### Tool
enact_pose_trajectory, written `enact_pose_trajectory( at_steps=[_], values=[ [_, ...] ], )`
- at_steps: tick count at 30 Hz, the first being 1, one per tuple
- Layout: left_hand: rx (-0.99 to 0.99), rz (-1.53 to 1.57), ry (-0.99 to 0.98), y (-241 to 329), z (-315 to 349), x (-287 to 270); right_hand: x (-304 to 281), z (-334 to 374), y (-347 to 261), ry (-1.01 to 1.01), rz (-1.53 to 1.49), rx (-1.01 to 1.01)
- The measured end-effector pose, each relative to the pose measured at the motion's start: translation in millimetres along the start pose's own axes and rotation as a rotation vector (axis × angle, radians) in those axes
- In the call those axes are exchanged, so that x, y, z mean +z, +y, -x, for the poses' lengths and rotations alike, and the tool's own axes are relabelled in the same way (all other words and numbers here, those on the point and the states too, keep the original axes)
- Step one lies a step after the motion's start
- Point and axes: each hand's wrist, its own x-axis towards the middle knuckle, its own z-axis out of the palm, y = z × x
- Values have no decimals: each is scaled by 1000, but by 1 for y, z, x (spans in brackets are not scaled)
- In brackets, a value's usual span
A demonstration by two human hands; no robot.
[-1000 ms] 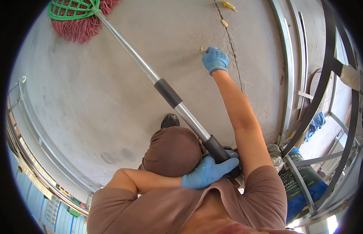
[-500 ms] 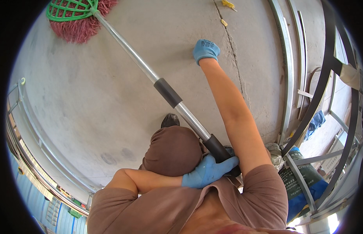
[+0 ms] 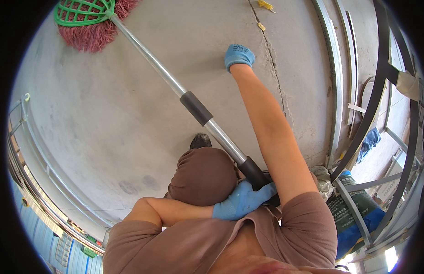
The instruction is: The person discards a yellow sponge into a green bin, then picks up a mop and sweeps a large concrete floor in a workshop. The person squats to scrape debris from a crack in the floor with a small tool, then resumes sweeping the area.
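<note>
Your left hand (image 3: 244, 201) grasps the red-fibred broom's (image 3: 196, 108) black grip (image 3: 254, 172). Your right hand (image 3: 239, 55): near concrete floor crack (image 3: 272, 59); fingers hidden, cannot tell whether clenched.

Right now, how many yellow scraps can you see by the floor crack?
2. One yellow scrap lies right of the crack, near the picture's top edge; a smaller one lies at the crack, just below. The right hand may hide others.
</note>
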Motion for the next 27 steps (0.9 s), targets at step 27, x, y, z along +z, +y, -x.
enact_pose_trajectory(
  at_steps=[27],
  values=[
    [-61,283,180,-6,-1,19,-20,20,140,164,-1223,27]
  ],
)
